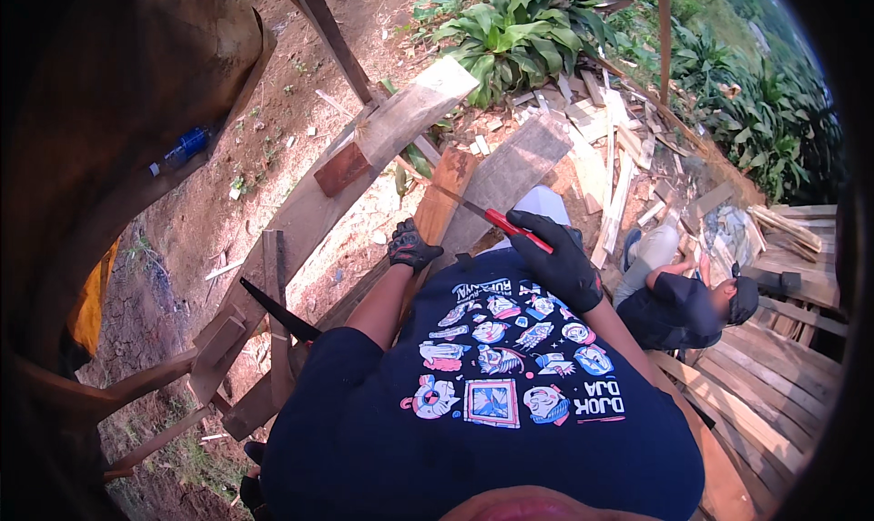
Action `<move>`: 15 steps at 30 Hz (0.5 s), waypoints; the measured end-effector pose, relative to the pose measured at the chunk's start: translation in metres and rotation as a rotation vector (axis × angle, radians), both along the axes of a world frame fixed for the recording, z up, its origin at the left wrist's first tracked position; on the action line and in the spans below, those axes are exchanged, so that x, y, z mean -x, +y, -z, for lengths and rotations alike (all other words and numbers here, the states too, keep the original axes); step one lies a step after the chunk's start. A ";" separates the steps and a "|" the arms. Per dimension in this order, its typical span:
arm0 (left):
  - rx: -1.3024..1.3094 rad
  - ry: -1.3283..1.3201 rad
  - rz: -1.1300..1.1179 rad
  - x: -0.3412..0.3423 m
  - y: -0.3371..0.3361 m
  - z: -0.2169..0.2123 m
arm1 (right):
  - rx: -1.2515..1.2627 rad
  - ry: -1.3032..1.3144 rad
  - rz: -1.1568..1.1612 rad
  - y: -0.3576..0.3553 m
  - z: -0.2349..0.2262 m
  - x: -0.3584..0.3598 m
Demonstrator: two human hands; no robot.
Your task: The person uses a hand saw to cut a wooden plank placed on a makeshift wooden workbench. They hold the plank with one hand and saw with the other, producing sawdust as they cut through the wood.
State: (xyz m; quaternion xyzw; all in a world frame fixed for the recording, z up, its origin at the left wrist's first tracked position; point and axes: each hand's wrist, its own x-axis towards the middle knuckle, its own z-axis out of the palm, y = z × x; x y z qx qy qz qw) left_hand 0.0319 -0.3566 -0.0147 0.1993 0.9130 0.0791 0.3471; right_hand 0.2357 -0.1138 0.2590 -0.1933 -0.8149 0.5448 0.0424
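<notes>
My right hand (555, 259), in a black glove, is closed around the red handle of a hand saw (515, 229). Its thin blade shows nearly edge-on, reaching up and left across an orange-brown plank (446, 191). At that plank's left edge, my gloved left hand (414, 246) grips the wood below the blade. Whether the teeth touch the plank I cannot tell. A broad grey board (519, 166) lies just right of the plank. To the left, a long pale beam (309, 213) slants upward with a reddish-brown wood block (342, 169) on it.
A dark tapered blade (273, 311) juts out by my left elbow. Wood offcuts (619, 138) litter the ground at the upper right. Another person (678, 307) sits at the right near stacked planks (774, 384). A blue bottle (189, 145) is at the upper left.
</notes>
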 end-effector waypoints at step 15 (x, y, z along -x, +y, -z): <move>-0.165 -0.384 -0.123 0.029 -0.039 -0.009 | 0.079 -0.243 -0.019 -0.008 -0.014 0.020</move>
